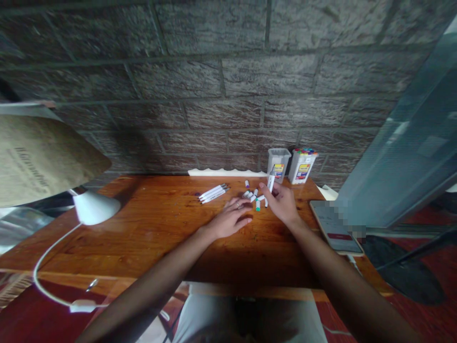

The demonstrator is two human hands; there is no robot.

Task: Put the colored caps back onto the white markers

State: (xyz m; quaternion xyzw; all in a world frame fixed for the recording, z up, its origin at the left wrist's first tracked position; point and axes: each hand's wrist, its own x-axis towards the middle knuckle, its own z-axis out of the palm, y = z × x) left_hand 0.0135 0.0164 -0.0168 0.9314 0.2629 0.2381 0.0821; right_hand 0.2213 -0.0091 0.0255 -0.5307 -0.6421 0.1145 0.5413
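Observation:
My right hand (283, 202) grips a white marker (271, 183) and holds it upright over the table. Its fingers are closed round the barrel. My left hand (233, 218) lies low on the wood with its fingers stretched out, close to a small heap of white marker caps (253, 194). Among these, a green-ended cap (257, 206) lies between the hands, and a purple-ended cap (246, 184) lies farther back. Left of the heap, several uncapped white markers (214, 193) rest side by side.
A clear plastic box (278, 157) and a box full of markers (303, 166) stand by the brick wall. A tablet (335, 226) lies at the right edge of the wooden table (153, 228). On the left is a lamp (94, 207) with its white cord (46, 252).

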